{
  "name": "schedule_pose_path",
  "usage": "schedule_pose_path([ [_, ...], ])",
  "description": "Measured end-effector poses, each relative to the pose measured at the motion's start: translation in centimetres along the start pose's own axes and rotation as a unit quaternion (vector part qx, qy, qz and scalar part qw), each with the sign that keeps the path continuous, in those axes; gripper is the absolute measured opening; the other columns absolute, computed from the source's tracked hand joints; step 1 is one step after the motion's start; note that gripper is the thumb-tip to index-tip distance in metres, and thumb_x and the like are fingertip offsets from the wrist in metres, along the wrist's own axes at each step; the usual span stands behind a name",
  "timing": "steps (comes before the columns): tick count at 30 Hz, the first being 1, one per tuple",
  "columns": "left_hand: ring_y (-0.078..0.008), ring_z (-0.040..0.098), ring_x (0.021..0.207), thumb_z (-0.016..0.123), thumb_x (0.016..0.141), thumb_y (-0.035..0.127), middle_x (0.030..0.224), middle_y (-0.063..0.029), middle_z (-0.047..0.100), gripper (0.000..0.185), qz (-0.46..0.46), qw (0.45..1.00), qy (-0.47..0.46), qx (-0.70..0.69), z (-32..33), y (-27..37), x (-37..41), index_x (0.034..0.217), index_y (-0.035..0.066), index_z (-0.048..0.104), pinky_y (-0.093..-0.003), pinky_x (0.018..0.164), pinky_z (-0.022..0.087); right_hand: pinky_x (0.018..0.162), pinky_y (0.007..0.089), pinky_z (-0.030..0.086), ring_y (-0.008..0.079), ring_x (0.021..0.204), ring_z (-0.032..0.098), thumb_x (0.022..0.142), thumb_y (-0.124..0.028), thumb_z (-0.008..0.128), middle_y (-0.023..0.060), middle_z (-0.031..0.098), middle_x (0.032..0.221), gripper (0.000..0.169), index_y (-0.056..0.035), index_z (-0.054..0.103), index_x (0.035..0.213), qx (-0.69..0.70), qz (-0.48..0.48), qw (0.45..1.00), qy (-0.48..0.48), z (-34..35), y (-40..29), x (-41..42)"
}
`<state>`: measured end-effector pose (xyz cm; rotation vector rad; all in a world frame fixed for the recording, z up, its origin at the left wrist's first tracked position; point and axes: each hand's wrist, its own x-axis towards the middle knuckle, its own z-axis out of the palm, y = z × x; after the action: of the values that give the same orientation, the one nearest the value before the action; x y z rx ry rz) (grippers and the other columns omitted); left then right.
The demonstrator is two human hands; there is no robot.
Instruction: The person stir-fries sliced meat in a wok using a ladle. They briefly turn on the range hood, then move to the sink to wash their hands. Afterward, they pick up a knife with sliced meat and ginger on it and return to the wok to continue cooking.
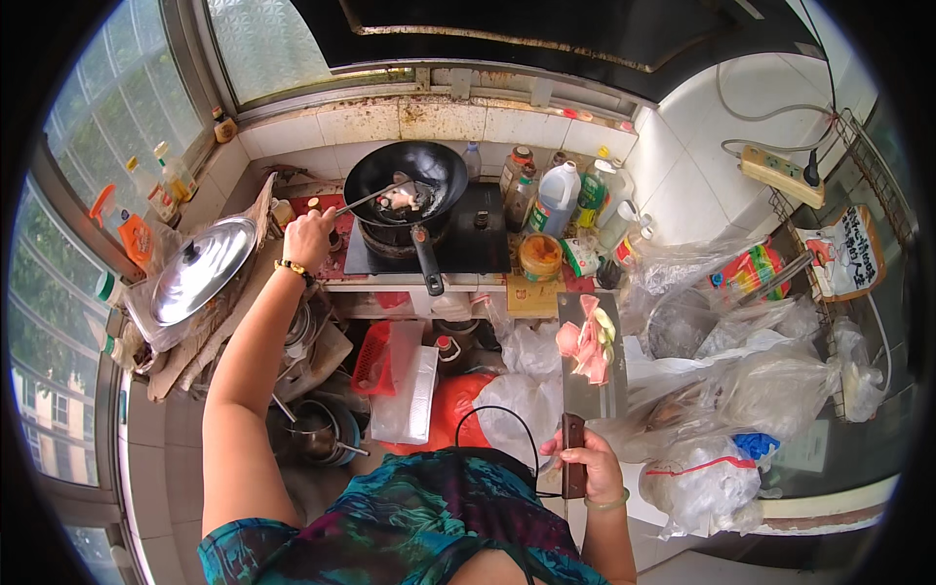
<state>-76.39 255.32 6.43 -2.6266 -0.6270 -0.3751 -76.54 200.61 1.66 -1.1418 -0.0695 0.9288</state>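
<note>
My left hand [308, 238] grips the handle of a metal spatula [369, 197], whose head lies in a black wok [443, 168]. Pale pieces of food [402, 196] sit in the wok's bottom beside the spatula head. The wok rests on a black gas stove [479, 245], its handle [426, 259] pointing toward me. In my right hand [594, 461] is a cleaver [574, 447] held by its brown handle. Its broad blade lies flat and carries pink and pale green slices [589, 342].
A shiny pot lid [206, 270] leans by the window at left. Bottles [556, 194] and an open jar with orange contents [540, 256] stand right of the stove. Plastic bags [760, 373] crowd the right counter. A range hood [556, 36] hangs above; a power strip [781, 175] is at upper right.
</note>
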Motion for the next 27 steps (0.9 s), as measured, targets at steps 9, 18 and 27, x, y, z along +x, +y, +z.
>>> schedule_pose_path([
  [9, -0.0287, 0.063, 0.070, 0.052, 0.081, 0.014, 0.081, -0.0126, 0.060, 0.023, -0.055, 0.998, 0.007, -0.010, 2.5, -0.1, 2.2, 0.104, 0.012, 0.053, -0.0383, 0.059, 0.050, 0.071, 0.0274, 0.048, 0.0200, 0.078, 0.060, 0.070, -0.007, 0.057, 0.0205, 0.062, 0.094, 0.029, 0.0025, 0.054, 0.098, -0.013, 0.013, 1.000, 0.000, 0.8, -0.2, 0.0],
  [18, -0.0270, 0.063, 0.077, 0.061, 0.074, 0.016, 0.082, -0.0095, 0.063, 0.041, -0.044, 0.998, -0.003, -0.042, -4.4, -4.3, -1.5, 0.115, 0.019, 0.057, -0.0384, 0.065, 0.050, 0.071, 0.0273, 0.048, 0.0204, 0.081, 0.061, 0.070, -0.006, 0.056, 0.0194, 0.062, 0.094, 0.029, 0.0020, 0.054, 0.098, -0.010, 0.019, 1.000, -0.021, 1.0, -0.3, 0.3],
  [27, -0.0309, 0.063, 0.071, 0.058, 0.078, 0.017, 0.073, -0.0118, 0.062, 0.026, -0.074, 0.992, 0.042, -0.090, -1.4, -3.0, -0.5, 0.103, 0.015, 0.059, -0.0411, 0.059, 0.049, 0.071, 0.0292, 0.048, 0.0221, 0.088, 0.061, 0.072, -0.003, 0.057, 0.0171, 0.063, 0.095, 0.028, 0.0010, 0.054, 0.099, -0.004, 0.014, 0.999, -0.038, 0.9, -0.3, 0.5],
])
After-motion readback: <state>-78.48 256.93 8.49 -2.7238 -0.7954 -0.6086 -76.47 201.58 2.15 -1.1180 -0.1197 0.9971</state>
